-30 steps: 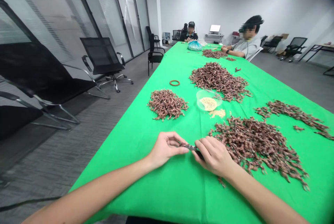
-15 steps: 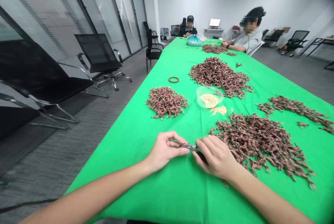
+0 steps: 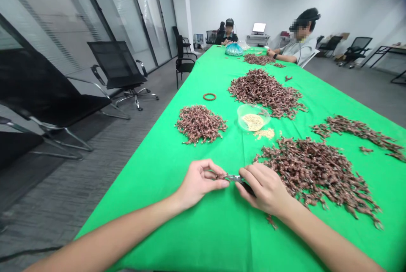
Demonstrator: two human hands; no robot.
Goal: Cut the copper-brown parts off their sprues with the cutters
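My left hand [image 3: 198, 182] pinches a small reddish-brown piece [image 3: 221, 176] between thumb and fingers over the green cloth [image 3: 203, 238]. Wrapped in my right hand [image 3: 264, 187] are pliers [image 3: 234, 177] with dark handles, and their metal jaws point left and meet the piece. A large heap of brown knotted pieces [image 3: 314, 170] lies just right of my right hand. Beyond my left hand sits a smaller heap [image 3: 201, 124]. A clear bowl [image 3: 265, 122] holds pale grains, with more grains [image 3: 265, 133] spilled beside it.
Farther up the cloth are another large heap [image 3: 264, 92], a brown ring [image 3: 209, 97] and a blue bag [image 3: 234, 49]. A strip of pieces [image 3: 361, 131] lies at the right. Two people [image 3: 301, 43] sit at the far part. Black chairs [image 3: 117, 64] stand left.
The view has shifted slightly, moving the scene a little left. My right hand and the pliers have tilted slightly, showing more of the jaws and dark handle; both hands keep their hold.
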